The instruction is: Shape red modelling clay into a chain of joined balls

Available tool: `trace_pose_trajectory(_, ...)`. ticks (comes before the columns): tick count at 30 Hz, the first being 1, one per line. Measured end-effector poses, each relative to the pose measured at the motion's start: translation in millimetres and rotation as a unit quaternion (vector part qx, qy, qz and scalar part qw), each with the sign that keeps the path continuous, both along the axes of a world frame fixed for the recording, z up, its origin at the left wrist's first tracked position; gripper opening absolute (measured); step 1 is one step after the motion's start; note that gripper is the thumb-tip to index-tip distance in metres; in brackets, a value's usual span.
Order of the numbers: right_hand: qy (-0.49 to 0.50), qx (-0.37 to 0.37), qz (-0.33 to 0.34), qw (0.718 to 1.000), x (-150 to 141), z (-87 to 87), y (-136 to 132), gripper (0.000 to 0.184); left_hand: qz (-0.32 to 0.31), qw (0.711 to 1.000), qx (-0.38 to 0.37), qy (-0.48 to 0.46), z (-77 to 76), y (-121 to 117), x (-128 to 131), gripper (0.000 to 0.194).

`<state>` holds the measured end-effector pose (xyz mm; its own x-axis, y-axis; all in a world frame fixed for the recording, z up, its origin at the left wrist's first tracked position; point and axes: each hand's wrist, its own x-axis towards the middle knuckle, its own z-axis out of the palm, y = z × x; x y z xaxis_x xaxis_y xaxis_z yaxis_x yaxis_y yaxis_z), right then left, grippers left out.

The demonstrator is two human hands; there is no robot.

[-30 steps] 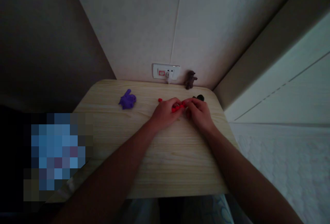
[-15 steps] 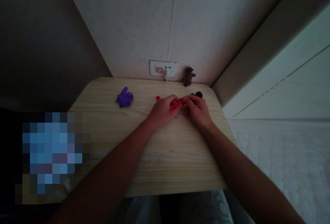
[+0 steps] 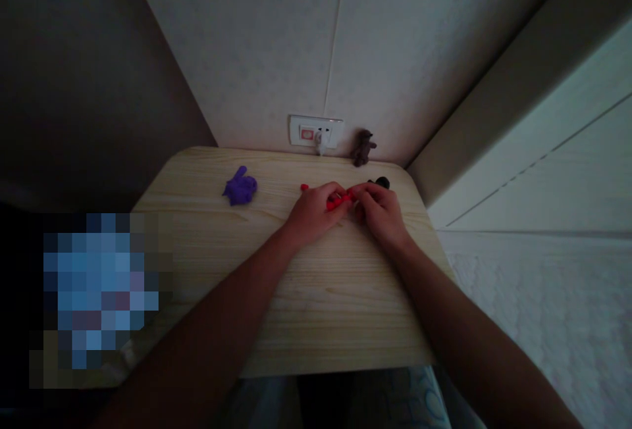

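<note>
Both hands meet over the back half of the wooden table. My left hand [image 3: 318, 208] is closed around a piece of red modelling clay [image 3: 338, 202], whose lumpy shape shows between thumb and fingers. From the other side, my right hand [image 3: 378, 208] pinches the same clay at its right end; its fingertips partly cover it. A small red clay bit [image 3: 305, 187] lies on the table just beyond my left hand. Behind my right hand sits a black lump [image 3: 382, 182], partly hidden by the fingers.
Purple clay [image 3: 240, 187] lies at the left of the table [image 3: 316, 310]. A small brown bear-like figure [image 3: 363, 148] stands by the wall. A socket [image 3: 307, 133] with a white plug is on the wall. A blurred-out patch [image 3: 99, 284] covers the left edge.
The view has shifted very slightly. Both hands stay together on the red clay, with only small finger movement.
</note>
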<state>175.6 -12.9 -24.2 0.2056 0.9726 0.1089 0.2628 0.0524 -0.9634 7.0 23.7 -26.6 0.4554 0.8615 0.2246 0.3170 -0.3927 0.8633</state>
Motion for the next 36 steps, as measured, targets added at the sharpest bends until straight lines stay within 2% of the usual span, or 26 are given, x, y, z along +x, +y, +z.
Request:
trace_pose_trajectory(9, 0.037, -0.004, -0.010, 0.999, -1.7, 2.5, -0.3, 0.024, 0.015, 1.000, 0.003, -0.008, 0.1, 1.1, 1.1, 0.017)
trace_pose_trajectory(16, 0.059, -0.015, -0.004, 0.998, -4.5, 8.5, -2.1, 0.030, 0.012, 1.000, -0.009, -0.021, 3.2, -1.0, -0.1, 0.014)
trace_pose_trajectory(23, 0.083, -0.018, -0.008, 0.996, -4.2, 6.4, -1.2, 0.028, 0.022, 0.999, -0.023, -0.041, 6.0, -0.5, 0.8, 0.015)
trace_pose_trajectory(36, 0.046, -0.002, -0.006, 0.999, -5.4, 7.9, -3.0, 0.032, 0.033, 0.998, -0.016, -0.044, 5.6, 0.0, 0.6, 0.013)
